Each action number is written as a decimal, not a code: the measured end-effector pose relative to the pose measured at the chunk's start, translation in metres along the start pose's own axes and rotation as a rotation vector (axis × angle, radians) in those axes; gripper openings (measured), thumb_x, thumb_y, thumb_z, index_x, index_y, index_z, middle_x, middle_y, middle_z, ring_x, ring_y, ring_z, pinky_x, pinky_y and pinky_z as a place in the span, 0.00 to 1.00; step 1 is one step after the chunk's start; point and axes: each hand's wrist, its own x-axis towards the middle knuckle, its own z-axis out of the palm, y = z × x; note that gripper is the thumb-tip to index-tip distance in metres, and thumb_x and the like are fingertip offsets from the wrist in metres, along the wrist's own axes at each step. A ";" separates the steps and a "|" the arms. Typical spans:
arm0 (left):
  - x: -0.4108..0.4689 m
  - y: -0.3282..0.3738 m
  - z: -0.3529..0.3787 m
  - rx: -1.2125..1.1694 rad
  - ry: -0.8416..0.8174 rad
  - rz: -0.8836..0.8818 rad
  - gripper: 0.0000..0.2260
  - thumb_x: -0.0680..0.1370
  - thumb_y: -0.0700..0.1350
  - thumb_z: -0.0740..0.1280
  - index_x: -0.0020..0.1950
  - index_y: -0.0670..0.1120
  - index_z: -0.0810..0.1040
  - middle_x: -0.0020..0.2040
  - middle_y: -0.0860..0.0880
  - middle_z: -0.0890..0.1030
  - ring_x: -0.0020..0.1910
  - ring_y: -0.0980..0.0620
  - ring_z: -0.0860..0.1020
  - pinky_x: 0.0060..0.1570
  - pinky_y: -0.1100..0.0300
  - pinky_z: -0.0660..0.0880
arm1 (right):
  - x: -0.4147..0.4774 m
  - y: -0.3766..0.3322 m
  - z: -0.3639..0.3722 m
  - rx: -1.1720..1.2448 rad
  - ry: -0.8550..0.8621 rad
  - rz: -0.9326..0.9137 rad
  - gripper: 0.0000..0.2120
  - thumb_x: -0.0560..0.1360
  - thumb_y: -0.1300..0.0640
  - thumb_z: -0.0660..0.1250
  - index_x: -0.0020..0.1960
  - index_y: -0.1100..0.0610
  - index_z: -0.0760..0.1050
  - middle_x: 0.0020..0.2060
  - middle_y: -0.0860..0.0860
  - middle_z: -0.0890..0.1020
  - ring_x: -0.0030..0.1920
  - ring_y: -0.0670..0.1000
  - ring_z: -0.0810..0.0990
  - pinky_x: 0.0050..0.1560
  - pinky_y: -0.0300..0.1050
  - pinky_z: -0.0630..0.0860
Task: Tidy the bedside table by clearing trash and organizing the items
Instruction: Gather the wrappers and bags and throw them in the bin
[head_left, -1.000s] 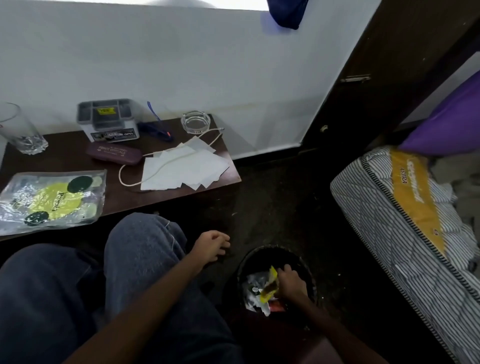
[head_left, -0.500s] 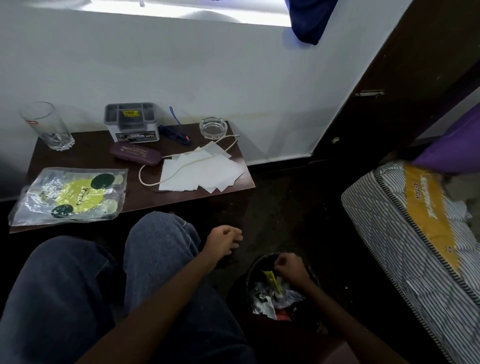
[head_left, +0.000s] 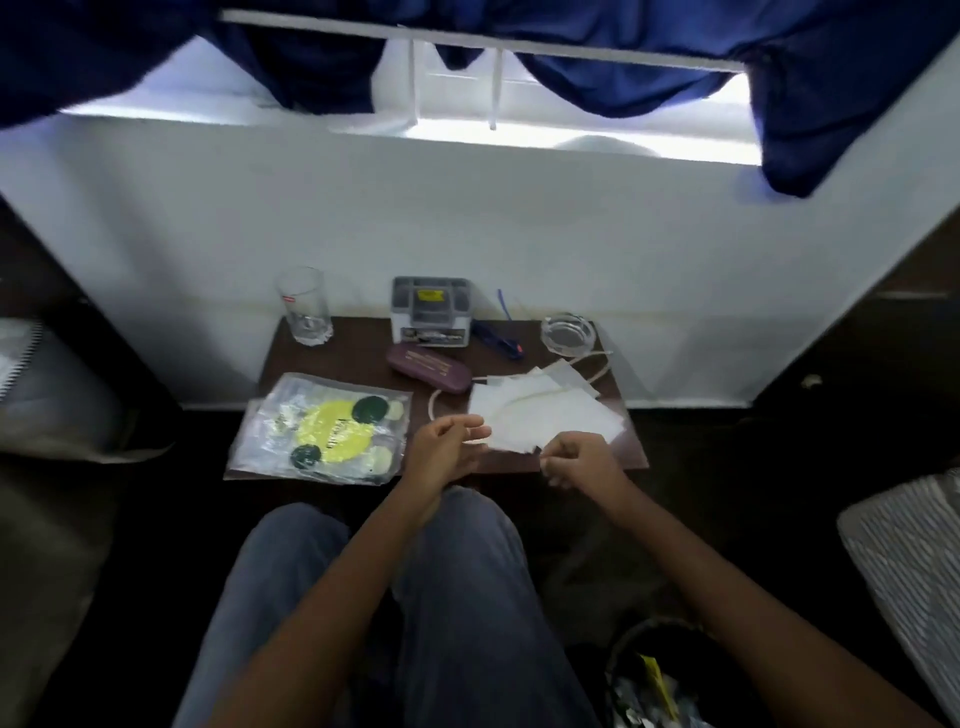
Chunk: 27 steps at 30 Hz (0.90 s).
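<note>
White papers (head_left: 545, 415) on the table (head_left: 358, 345) — left hand (head_left: 447, 449) loosely curled beside them, right hand (head_left: 579, 460) curled, grip unclear.

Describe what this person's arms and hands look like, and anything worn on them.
Both arms are bare, no sleeves in view. The left hand and right hand wear no gloves, and I can make out no watch, band or ring, though the picture is slightly blurred. The legs are in blue-grey jeans.
</note>
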 end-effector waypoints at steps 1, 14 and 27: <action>0.003 0.005 -0.015 -0.021 0.035 0.010 0.11 0.81 0.39 0.55 0.51 0.44 0.77 0.48 0.47 0.82 0.43 0.52 0.80 0.46 0.60 0.75 | 0.011 -0.014 0.009 -0.022 -0.023 -0.024 0.03 0.72 0.68 0.67 0.40 0.63 0.77 0.31 0.52 0.80 0.30 0.46 0.78 0.30 0.32 0.74; 0.060 0.003 -0.202 0.326 0.735 0.048 0.16 0.74 0.37 0.64 0.62 0.40 0.76 0.59 0.40 0.77 0.57 0.41 0.76 0.57 0.53 0.71 | 0.090 -0.095 0.155 -0.255 -0.237 -0.186 0.13 0.73 0.62 0.66 0.57 0.61 0.78 0.55 0.54 0.80 0.56 0.53 0.77 0.48 0.34 0.66; 0.072 -0.015 -0.212 0.122 0.752 0.041 0.11 0.73 0.36 0.66 0.55 0.38 0.78 0.47 0.42 0.80 0.46 0.44 0.77 0.41 0.56 0.74 | 0.090 -0.082 0.179 -0.187 -0.263 -0.119 0.22 0.69 0.68 0.65 0.64 0.62 0.73 0.63 0.55 0.76 0.59 0.54 0.77 0.58 0.38 0.70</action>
